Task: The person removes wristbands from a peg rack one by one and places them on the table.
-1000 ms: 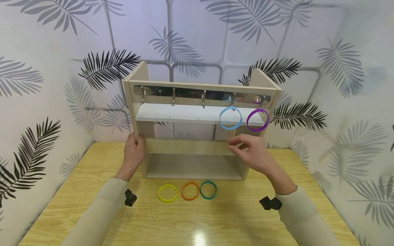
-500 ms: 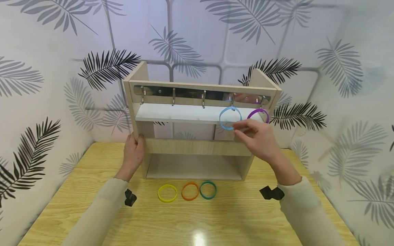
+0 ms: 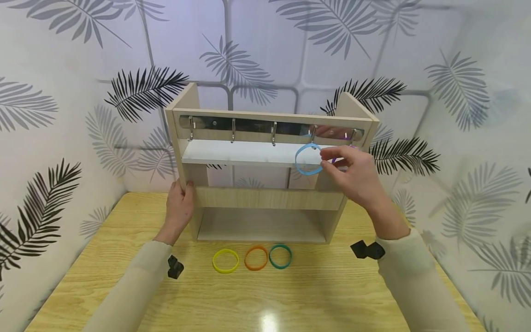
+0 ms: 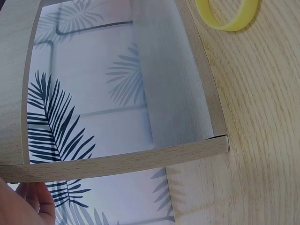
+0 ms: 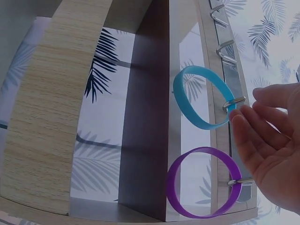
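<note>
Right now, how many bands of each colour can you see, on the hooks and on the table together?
Blue band: 1
Purple band: 1
Yellow band: 1
Orange band: 1
Teal band: 1
Total: 5 bands

A wood-grained table (image 3: 323,299) with a pale yellow top spreads across the lower head view, a bright patch of glare (image 3: 269,321) on it at the bottom edge. White wallpaper (image 3: 265,37) rises behind and along both sides, printed with black leaves (image 3: 145,92), grey leaves (image 3: 336,20) and grey lines (image 3: 227,23) with rounded corners.
</note>
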Motion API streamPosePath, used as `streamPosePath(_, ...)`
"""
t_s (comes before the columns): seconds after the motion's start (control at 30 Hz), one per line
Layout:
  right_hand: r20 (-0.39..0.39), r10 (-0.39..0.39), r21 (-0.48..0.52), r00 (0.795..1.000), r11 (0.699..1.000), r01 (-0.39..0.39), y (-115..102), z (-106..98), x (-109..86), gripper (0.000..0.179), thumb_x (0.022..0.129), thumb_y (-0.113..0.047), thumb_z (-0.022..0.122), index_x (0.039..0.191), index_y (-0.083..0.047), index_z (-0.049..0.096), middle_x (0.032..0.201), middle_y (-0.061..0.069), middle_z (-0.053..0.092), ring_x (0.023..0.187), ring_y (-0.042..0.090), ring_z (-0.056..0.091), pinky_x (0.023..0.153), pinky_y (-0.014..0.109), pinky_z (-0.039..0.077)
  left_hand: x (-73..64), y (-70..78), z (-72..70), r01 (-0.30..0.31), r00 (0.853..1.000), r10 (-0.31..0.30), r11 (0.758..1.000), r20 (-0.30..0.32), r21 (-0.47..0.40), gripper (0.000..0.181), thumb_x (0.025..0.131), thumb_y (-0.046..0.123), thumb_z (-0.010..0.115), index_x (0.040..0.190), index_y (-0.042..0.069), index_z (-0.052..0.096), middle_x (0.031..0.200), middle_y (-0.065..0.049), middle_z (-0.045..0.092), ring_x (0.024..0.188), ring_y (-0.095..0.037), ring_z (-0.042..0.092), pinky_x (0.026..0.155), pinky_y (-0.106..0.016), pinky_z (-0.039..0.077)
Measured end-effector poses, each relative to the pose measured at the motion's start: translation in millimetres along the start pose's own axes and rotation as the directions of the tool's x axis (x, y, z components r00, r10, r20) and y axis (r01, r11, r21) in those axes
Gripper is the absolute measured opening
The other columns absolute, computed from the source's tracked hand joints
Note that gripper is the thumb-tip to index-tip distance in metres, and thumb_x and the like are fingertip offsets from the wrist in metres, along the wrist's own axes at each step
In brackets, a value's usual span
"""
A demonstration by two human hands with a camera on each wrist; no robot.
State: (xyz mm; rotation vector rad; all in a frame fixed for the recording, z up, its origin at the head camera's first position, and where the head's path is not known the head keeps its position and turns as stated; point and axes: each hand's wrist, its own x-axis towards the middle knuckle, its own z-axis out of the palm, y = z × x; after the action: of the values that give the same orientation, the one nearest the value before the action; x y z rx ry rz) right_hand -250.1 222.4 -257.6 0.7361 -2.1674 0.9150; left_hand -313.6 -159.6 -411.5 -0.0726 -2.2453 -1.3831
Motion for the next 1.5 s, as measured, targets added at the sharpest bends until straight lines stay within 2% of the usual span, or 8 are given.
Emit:
streamPosePath(0.2, -0.017, -0.001, -0.029, 1.0, 1.0, 0.0, -3.1, -0.6, 5.8, 0.021, 0.081, 0.004, 0.069, 0.103, 0.004, 0.068, 0.096, 0.014, 0.068, 0.082, 0.021, 0.062, 0.072, 0.017, 0.048, 0.4, -0.5, 0.4, 0.005, 1.0, -0.005, 1.0, 0.004, 0.002, 0.05, 0.101, 0.032, 0.035, 0.133, -0.005, 0.044, 0.111, -0.025, 0.048, 0.097, -0.039, 0.05, 0.081, -0.054, 0.042)
streamPosePath(0.43, -0.02, 0.028, -0.076, 0.999, 0.997, -0.029, -2.6, -0.1, 10.3, 0.023, 0.083, 0.001, 0.069, 0.106, 0.003, 0.067, 0.099, 0.014, 0.068, 0.078, 0.024, 0.063, 0.069, 0.039, 0.053, 0.1, -0.4, 0.7, 0.009, 1.0, -0.009, 1.0, 0.008, -0.001, 0.05, 0.101, 0.033, 0.035, 0.133, -0.005, 0.045, 0.111, -0.025, 0.048, 0.098, -0.039, 0.05, 0.082, -0.054, 0.042)
streamPosePath(0.53, -0.012, 0.056, -0.082, 0.998, 0.995, -0.057, -3.9, 0.1, 12.3, 0.024, 0.084, 0.0, 0.068, 0.107, 0.003, 0.066, 0.1, 0.015, 0.068, 0.078, 0.028, 0.065, 0.069, 0.042, 0.053, 0.2, 0.1, 0.8, 0.002, 1.0, -0.002, 1.0, 0.003, 0.0, 0.049, 0.101, 0.032, 0.035, 0.131, -0.005, 0.046, 0.109, -0.024, 0.048, 0.097, -0.039, 0.049, 0.081, -0.053, 0.041)
streamPosePath(0.73, 0.023, 0.113, -0.121, 0.993, 0.987, -0.11, -4.8, 1.6, 15.2, 0.027, 0.086, -0.003, 0.067, 0.112, 0.003, 0.065, 0.104, 0.016, 0.067, 0.08, 0.029, 0.066, 0.07, 0.041, 0.053, 0.8, 0.9, 0.6, -0.008, 1.0, 0.008, 1.0, 0.004, -0.001, 0.048, 0.101, 0.032, 0.035, 0.131, -0.005, 0.047, 0.109, -0.024, 0.049, 0.096, -0.038, 0.049, 0.081, -0.053, 0.04)
streamPosePath(1.1, 0.064, 0.172, -0.169, 0.983, 0.973, -0.16, -5.8, 5.2, 17.5, 0.03, 0.087, -0.004, 0.067, 0.115, 0.001, 0.063, 0.107, 0.016, 0.066, 0.082, 0.027, 0.063, 0.072, 0.041, 0.053, 1.7, 2.2, 0.3, -0.003, 1.0, 0.003, 1.0, 0.004, 0.009, 0.048, 0.101, 0.032, 0.034, 0.13, -0.004, 0.048, 0.109, -0.024, 0.048, 0.095, -0.037, 0.048, 0.081, -0.052, 0.039)
streamPosePath(1.33, 0.067, 0.169, -0.125, 0.983, 0.979, -0.159, -5.0, 8.2, 17.9, 0.027, 0.086, -0.001, 0.066, 0.112, 0.003, 0.065, 0.104, 0.018, 0.066, 0.084, 0.027, 0.064, 0.072, 0.041, 0.052, 2.3, 0.7, 0.4, -0.004, 1.0, 0.004, 1.0, -0.003, 0.012, 0.048, 0.101, 0.032, 0.034, 0.129, -0.005, 0.048, 0.108, -0.024, 0.049, 0.095, -0.037, 0.048, 0.081, -0.051, 0.039)
streamPosePath(1.5, 0.069, 0.167, -0.141, 0.983, 0.978, -0.157, -3.7, 10.0, 17.7, 0.025, 0.087, -0.003, 0.066, 0.111, 0.002, 0.065, 0.102, 0.017, 0.067, 0.085, 0.026, 0.064, 0.072, 0.039, 0.051, 2.2, -1.1, 0.7, -0.011, 1.0, 0.011, 1.0, -0.004, 0.014, 0.047, 0.101, 0.031, 0.034, 0.127, -0.006, 0.049, 0.107, -0.024, 0.049, 0.094, -0.037, 0.048, 0.081, -0.051, 0.039)
